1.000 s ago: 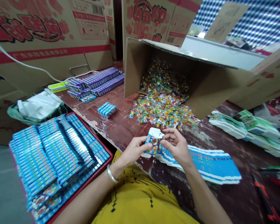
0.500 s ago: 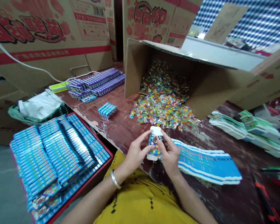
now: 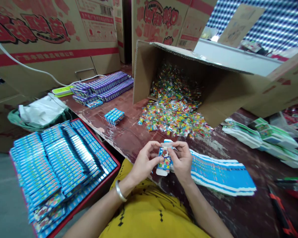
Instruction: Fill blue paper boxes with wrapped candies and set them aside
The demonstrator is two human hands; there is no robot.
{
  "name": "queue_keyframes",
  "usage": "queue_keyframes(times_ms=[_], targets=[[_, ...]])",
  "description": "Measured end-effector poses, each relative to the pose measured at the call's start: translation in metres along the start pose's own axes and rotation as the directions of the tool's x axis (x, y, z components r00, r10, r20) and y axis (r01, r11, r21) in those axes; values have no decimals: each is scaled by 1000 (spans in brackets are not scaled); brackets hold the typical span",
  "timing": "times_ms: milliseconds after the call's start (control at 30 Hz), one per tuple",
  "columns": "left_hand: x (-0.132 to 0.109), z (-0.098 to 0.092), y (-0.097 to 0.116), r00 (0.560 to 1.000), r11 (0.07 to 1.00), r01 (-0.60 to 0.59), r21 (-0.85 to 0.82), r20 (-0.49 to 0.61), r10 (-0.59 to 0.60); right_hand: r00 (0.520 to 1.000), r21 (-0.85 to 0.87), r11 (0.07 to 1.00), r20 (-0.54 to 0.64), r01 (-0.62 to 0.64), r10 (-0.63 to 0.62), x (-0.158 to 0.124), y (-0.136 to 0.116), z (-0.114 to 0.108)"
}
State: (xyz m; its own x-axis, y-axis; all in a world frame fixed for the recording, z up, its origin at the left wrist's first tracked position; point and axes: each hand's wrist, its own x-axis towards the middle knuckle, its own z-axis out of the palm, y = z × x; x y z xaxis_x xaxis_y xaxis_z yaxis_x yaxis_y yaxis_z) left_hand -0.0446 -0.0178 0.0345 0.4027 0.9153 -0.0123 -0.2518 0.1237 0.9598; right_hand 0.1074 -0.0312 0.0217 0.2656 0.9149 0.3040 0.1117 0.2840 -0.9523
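Observation:
A small blue printed carton (image 3: pixel 164 159) stands upright between both my hands over the near edge of the dark table (image 3: pixel 129 132). My left hand (image 3: pixel 144 162) pinches its left side and top, fingers curled. My right hand (image 3: pixel 181 161) grips its right side, with fingertips on the top flap, which is folded down. Just right of my hands lies a fanned row of flat blue carton blanks (image 3: pixel 221 173). Beyond them a heap of small colourful wrapped sweets (image 3: pixel 173 114) spills from a tipped cardboard box (image 3: pixel 213 76).
A red tray (image 3: pixel 109 177) packed with several rows of filled blue cartons sits at my left. Purple cartons (image 3: pixel 104 86) and a small blue bundle (image 3: pixel 114 116) lie farther back. Green carton blanks (image 3: pixel 265 137) are stacked at right. Large printed cardboard boxes (image 3: pixel 39 43) wall the back.
The carton's white top flap, standing up before, is now folded down under my fingertips. Both hands stayed at the same spot with the carton between them.

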Motion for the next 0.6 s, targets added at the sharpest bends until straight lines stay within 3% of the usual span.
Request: queue_keyframes(times_ms=[167,333,433,600], targets=[[0,-1,0,998,998,35,-44,-56,-37,992,14,1000,123,-1,-1,8,-10,-2],[-3,-2,3,995,991,-20,130,-95,32,951,-45,979,231,-198,203,19,-18,-8],[-5,-3,5,996,979,-45,201,-70,60,932,-117,964,251,-239,261,27,-19,-12],[-6,-3,7,999,984,-24,179,-21,28,905,-109,950,290,-292,311,35,-15,-17]])
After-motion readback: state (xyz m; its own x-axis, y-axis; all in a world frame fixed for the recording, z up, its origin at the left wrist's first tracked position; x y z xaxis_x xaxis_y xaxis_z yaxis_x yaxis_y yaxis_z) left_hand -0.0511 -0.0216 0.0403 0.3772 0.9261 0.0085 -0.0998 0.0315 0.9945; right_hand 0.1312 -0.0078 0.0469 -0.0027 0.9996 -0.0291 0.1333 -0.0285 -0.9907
